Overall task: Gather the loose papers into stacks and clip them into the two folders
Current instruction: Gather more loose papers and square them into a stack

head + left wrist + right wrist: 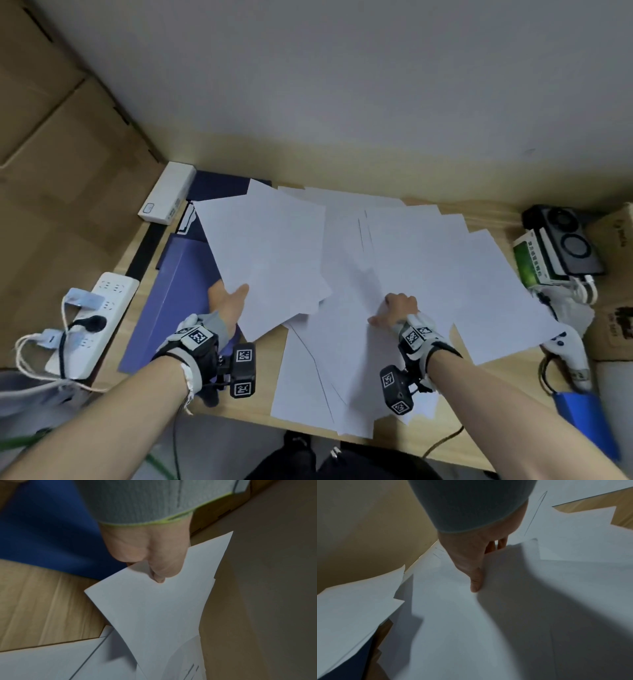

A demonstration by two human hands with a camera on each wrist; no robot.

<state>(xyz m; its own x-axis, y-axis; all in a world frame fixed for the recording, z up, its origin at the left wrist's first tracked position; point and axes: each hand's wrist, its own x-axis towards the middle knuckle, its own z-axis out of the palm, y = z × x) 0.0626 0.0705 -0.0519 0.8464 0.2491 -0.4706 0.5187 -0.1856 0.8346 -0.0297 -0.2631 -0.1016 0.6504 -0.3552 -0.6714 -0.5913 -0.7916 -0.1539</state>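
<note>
Status: early. Loose papers (394, 260) lie fanned and overlapping across the middle and right of the desk (260, 363), some overhanging its near edge. No squared stack is visible, and nothing is clipped.

Left hand (227, 303): thumb on top, fingers underneath, clamped on a few sheets (267, 253) lifted off the desk near its left side. The left wrist view confirms the pinch at the near corner of the sheets; two edges show at the far end, so more than one sheet, exact number unclear.

Right hand (399, 310): fingers curled down onto the spread near the middle of the near edge, thumb pressed flat on the paper; it seems to be catching a sheet edge, not certain.

Folders: two blue ones at the left edge, one (171, 301) nearer and closed, one (219, 188) at the far left corner, partly under paper.

Count: two folders; sheets roughly a dozen or more, overlap prevents an exact count.

Left to do: gather, square, clip both stacks.
</note>
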